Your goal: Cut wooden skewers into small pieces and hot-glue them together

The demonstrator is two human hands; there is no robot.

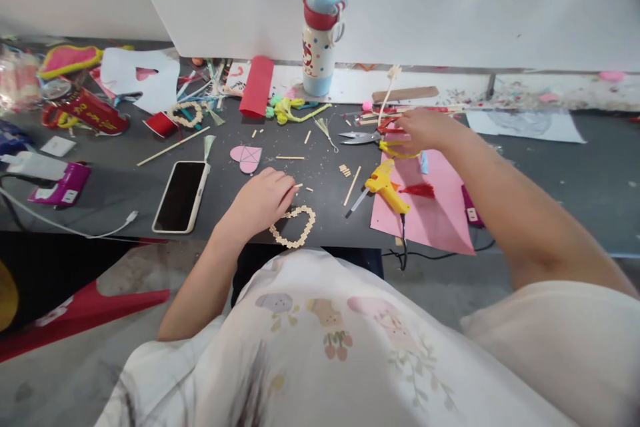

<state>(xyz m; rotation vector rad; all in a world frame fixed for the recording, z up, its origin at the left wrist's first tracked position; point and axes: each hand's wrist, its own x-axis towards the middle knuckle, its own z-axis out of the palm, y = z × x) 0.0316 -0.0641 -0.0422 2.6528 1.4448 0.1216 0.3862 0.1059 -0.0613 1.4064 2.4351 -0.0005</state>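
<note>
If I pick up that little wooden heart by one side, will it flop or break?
The heart is a thin open ring of many small wood pieces, so it probably stays stiff but could snap at a joint. It looks very light, and lying flat on the table by the left hand, it should slide, not roll.

A dark grey table stands against a white wall, over a grey floor

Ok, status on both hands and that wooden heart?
Left hand beside the heart-shaped ring of small wooden pieces, fingertips at a short wooden stick. Right hand on the yellow-handled scissors. Yellow glue gun lies between, on pink paper.
</note>
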